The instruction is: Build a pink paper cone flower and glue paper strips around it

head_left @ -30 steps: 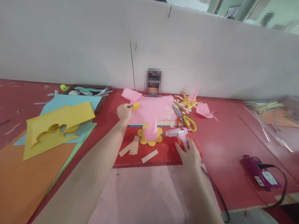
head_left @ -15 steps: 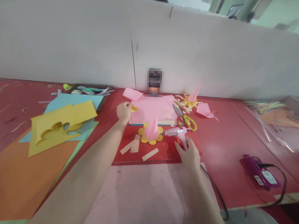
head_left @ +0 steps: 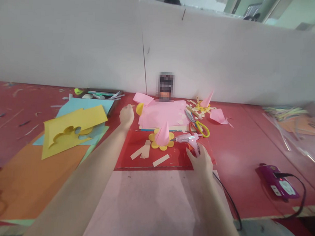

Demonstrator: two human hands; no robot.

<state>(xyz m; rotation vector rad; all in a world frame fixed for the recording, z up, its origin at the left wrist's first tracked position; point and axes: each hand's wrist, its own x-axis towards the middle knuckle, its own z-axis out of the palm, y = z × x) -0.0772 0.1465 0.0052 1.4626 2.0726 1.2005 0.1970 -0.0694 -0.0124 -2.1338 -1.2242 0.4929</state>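
My right hand (head_left: 202,160) is wrapped round the handle of a pink hot glue gun (head_left: 186,137), fingers partly bent. Its nozzle points left, right by a yellow paper flower (head_left: 154,144) with a pink paper cone (head_left: 163,135) standing on it. Beyond, my left hand (head_left: 127,115) is closed at the left edge of the pink paper sheets (head_left: 164,114). A rounded yellow paper piece (head_left: 139,109) shows just beside its fingertips; whether they grip it I cannot tell. Pale paper strips (head_left: 161,160) lie on the red board (head_left: 181,160) before the flower.
Scissors (head_left: 202,129) with yellow and red handles lie behind the glue gun. A second pink cone (head_left: 207,100) stands among scraps. Coloured sheets (head_left: 21,181) and cut yellow paper (head_left: 73,128) are at left. A purple power box (head_left: 278,182) with a black cord sits right.
My left hand has drawn slightly left, off the pink sheets, and the yellow piece has shifted and turned beside it. My right hand stays on the glue gun. The view has swung a little left.
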